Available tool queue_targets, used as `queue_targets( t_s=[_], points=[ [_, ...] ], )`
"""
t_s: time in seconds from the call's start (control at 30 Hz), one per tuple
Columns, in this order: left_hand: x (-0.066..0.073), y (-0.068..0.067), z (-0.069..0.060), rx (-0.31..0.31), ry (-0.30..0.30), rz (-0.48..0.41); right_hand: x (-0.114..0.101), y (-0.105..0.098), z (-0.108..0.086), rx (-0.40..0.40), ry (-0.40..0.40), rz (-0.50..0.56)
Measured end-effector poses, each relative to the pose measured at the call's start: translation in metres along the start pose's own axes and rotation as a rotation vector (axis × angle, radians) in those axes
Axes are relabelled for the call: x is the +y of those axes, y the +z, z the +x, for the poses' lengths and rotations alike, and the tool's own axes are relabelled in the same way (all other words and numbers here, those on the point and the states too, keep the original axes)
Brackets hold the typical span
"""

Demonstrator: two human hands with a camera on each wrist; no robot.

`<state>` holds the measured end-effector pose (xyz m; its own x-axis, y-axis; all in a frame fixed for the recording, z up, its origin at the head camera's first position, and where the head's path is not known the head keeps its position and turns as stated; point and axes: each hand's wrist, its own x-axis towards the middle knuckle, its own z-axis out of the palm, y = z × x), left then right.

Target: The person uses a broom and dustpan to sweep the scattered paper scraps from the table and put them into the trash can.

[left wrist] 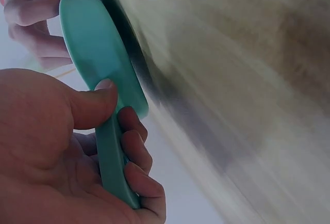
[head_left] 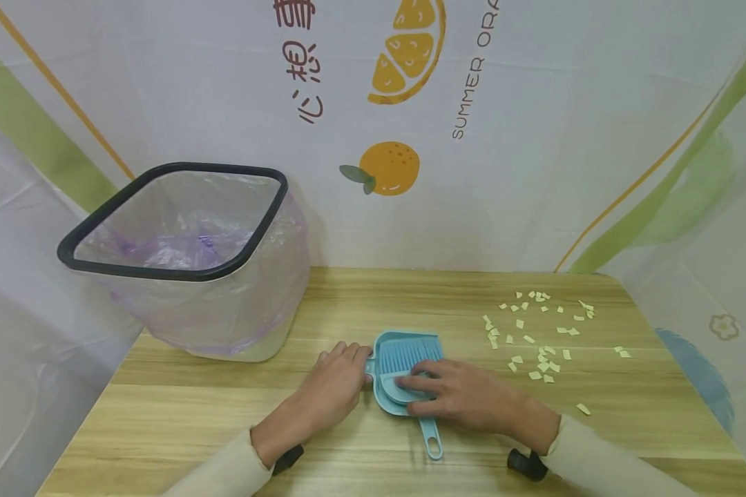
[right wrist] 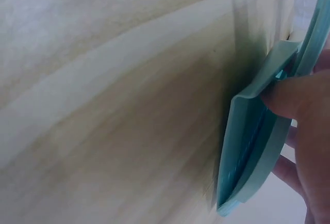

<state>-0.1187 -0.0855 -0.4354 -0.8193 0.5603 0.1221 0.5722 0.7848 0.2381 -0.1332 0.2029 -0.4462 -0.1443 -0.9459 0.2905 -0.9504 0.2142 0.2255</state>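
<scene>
My left hand grips the short handle of a light blue dustpan, its thumb on top and its fingers curled beneath in the left wrist view. A matching hand brush lies nested in the pan, bristles towards the far side and its looped handle jutting out at the near side. Over the brush head, my right hand holds the brush with bent fingers. In the right wrist view, its thumb tucks in between brush and pan wall. Pan and brush appear slightly above the table.
Many small pale yellow paper scraps lie scattered on the right of the wooden table. At the back left stands a bin with a black rim and a clear purplish liner. A printed cloth hangs behind.
</scene>
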Motion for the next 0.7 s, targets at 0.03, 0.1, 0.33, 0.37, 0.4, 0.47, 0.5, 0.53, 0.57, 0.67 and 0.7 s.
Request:
queue_targets(
  t_s=[0.03, 0.1, 0.33, 0.37, 0.4, 0.47, 0.5, 0.53, 0.57, 0.67, 0.7],
  points=[
    [0.0, 0.0, 0.0, 0.0, 0.002, 0.0, 0.0, 0.001, 0.0, 0.005, -0.005, -0.011],
    [-0.001, 0.001, 0.001, -0.001, 0.004, 0.002, 0.0, 0.002, 0.001, 0.009, -0.014, -0.035],
    [-0.002, 0.001, 0.002, -0.016, 0.014, 0.031, 0.0, 0.001, 0.003, -0.037, -0.037, -0.119],
    [-0.003, 0.001, 0.002, -0.014, 0.019, 0.038, 0.0, 0.001, 0.003, -0.047, -0.04, -0.13],
    [-0.003, 0.001, 0.002, -0.013, 0.024, 0.043, 0.0, 0.001, 0.003, -0.056, -0.042, -0.138],
    [-0.004, 0.001, 0.002, -0.008, 0.034, 0.055, 0.0, 0.001, 0.003, -0.072, -0.045, -0.154],
    [-0.005, 0.001, 0.002, -0.007, 0.039, 0.058, 0.0, 0.001, 0.003, -0.077, -0.046, -0.161],
    [-0.006, 0.001, 0.003, -0.007, 0.046, 0.062, 0.0, 0.001, 0.002, -0.079, -0.046, -0.164],
    [-0.006, 0.001, 0.003, -0.009, 0.05, 0.059, 0.0, 0.002, 0.002, -0.078, -0.044, -0.165],
    [-0.009, 0.0, 0.004, -0.02, 0.065, 0.04, 0.0, 0.003, 0.002, -0.059, -0.026, -0.149],
    [-0.01, 0.0, 0.005, -0.027, 0.066, 0.027, 0.0, 0.004, 0.001, -0.049, -0.017, -0.141]
  ],
)
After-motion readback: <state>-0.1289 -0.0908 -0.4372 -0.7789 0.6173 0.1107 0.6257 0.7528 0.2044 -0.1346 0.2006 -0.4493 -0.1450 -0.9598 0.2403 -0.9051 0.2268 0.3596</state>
